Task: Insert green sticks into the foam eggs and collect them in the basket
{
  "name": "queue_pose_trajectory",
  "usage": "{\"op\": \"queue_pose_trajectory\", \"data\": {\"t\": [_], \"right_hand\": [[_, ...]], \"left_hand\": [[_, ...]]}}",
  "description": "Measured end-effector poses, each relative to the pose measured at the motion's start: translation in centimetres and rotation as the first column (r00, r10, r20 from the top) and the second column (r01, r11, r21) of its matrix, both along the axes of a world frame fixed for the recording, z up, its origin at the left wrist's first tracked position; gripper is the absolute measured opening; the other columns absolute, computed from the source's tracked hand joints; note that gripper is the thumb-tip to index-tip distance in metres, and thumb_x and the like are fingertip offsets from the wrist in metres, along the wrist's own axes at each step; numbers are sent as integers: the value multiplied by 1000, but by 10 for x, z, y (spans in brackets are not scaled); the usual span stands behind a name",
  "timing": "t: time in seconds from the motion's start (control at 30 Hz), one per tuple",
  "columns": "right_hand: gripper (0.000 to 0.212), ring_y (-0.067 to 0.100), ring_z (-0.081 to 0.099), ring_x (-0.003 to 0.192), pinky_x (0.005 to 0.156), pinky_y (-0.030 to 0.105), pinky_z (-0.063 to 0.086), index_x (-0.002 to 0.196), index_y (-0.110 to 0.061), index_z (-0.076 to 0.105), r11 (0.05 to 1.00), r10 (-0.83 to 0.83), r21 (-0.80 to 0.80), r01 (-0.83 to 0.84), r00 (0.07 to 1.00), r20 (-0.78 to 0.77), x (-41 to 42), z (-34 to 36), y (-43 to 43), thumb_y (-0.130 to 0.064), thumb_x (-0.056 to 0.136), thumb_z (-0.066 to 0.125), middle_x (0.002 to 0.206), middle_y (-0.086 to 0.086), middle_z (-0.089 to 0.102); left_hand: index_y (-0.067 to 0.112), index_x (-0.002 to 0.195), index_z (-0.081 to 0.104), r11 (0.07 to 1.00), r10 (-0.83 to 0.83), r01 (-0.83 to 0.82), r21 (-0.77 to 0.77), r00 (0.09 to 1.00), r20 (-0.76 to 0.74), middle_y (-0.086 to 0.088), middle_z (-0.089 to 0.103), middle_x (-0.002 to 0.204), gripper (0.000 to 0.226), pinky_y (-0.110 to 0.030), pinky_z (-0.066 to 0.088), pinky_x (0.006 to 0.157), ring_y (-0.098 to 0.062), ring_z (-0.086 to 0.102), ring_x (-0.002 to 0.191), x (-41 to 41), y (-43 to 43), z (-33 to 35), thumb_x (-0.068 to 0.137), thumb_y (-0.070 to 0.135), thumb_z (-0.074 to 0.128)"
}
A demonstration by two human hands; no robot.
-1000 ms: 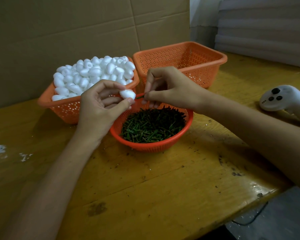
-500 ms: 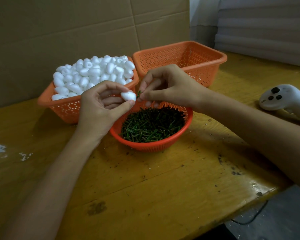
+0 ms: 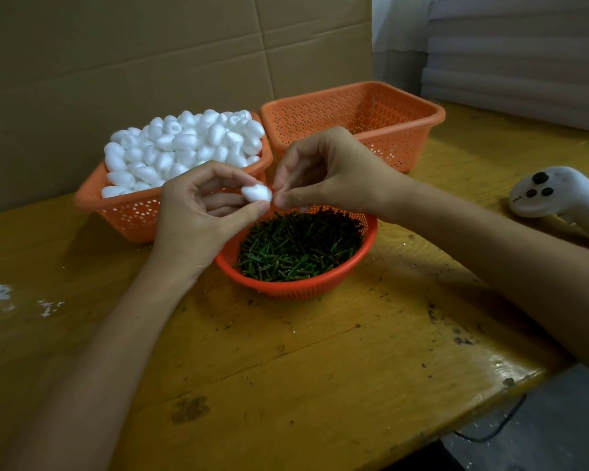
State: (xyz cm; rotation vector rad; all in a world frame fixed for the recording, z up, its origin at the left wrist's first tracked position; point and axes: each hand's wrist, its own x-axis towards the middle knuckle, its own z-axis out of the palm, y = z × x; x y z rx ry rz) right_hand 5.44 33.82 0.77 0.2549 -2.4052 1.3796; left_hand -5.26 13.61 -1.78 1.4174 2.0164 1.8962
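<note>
By the back edge of the table [image 3: 320, 351], on the left, the left basket [image 3: 133, 215] is heaped with foam eggs [image 3: 184, 144]. The left hand [image 3: 198, 215] pinches a single egg [image 3: 256, 193] between thumb and curled fingers, above the bowl [image 3: 286, 290] of green sticks [image 3: 296, 246]. The right hand [image 3: 327, 171] has its fingertips pinched tight at this egg's end — on a stick or not, I cannot tell. Behind it stands the empty basket [image 3: 354, 120].
</note>
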Motion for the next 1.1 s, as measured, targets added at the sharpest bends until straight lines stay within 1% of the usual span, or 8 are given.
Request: {"op": "queue_pose_trajectory", "data": {"t": [0.07,0.13,0.23,0.43,0.67,0.83,0.97,1.1], "right_hand": [[20,33,76,86,87,43,62,99,4,72,985,-70,159,71,997,-13,-1,-1,0,5,82,83,90,17,77],[21,13,74,87,91,35,57,101,-8,76,900,-128,416,127,991,-25,-1,-1,-1,-2,81,82,92,0,78],[24,3,68,93,94,28,50,105,-24,80,772,-126,630,82,992,26,3,0,-7,-15,83,81,101,-12,77],[26,7,66,103,96,30,46,115,-32,78,706,-77,708,-23,991,109,4,3,-10,-23,91,77,111,-12,75],[17,10,66,102,93,30,47,106,-29,80,703,-88,711,-15,990,107,2,2,-8,-25,91,77,108,-11,74],[12,17,62,109,98,38,45,106,-23,75,657,-70,753,-44,990,119,0,1,-9,-22,94,72,111,-6,71],[19,17,63,112,97,32,44,111,-28,78,638,-82,769,-35,990,113,0,2,-9,-25,94,72,116,-7,72],[20,18,63,112,99,33,44,112,-30,79,655,-70,754,-51,989,129,-1,3,-10,-27,93,73,117,-5,73]], "left_hand": [[21,99,73,1000,0,0,1,1000,-1,0,81,103,30,-23,62,80,-20,80,92,1,1,0,79,6,90],[20,99,73,1000,8,-8,9,1000,-7,-1,81,102,30,-24,62,80,-20,80,91,2,2,1,80,5,90],[20,98,73,1000,20,-20,-1,1000,-19,-2,80,102,30,-25,62,80,-21,80,91,3,3,1,80,5,90],[18,99,73,999,39,-39,-10,999,-31,-1,80,102,29,-27,63,81,-19,80,91,5,3,2,80,4,90],[14,99,72,999,46,-47,-17,999,-27,-4,80,101,29,-25,63,79,-18,79,88,7,4,2,79,2,90],[16,98,72,999,36,-37,-19,999,-27,-3,80,101,29,-26,63,80,-18,79,89,6,3,2,79,1,90],[19,96,72,999,45,-46,-24,999,-18,-5,80,100,30,-29,64,81,-20,79,89,6,4,2,79,2,90],[18,97,72,999,45,-45,-20,999,-19,-5,80,100,30,-27,64,80,-20,79,87,6,4,2,79,1,90]]}}
